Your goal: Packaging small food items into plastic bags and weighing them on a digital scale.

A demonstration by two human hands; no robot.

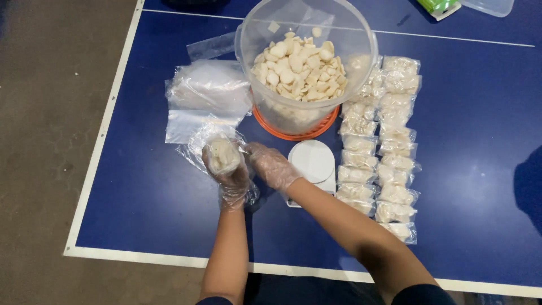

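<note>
My left hand (230, 172), in a thin clear plastic glove, holds a small clear plastic bag (221, 151) partly filled with pale crackers, mouth facing up. My right hand (272, 165), also gloved, is beside it with fingers curled at the bag's right edge. Just beyond the hands stands a big clear tub (305, 62) on an orange base, full of the same pale crackers. A small white kitchen scale (313, 164) sits right of my right hand.
A stack of empty clear bags (204, 99) lies to the left of the tub. Two rows of several filled bags (384, 152) run down the right side. All rests on a blue table (147, 192) with white edge lines; brown floor lies left.
</note>
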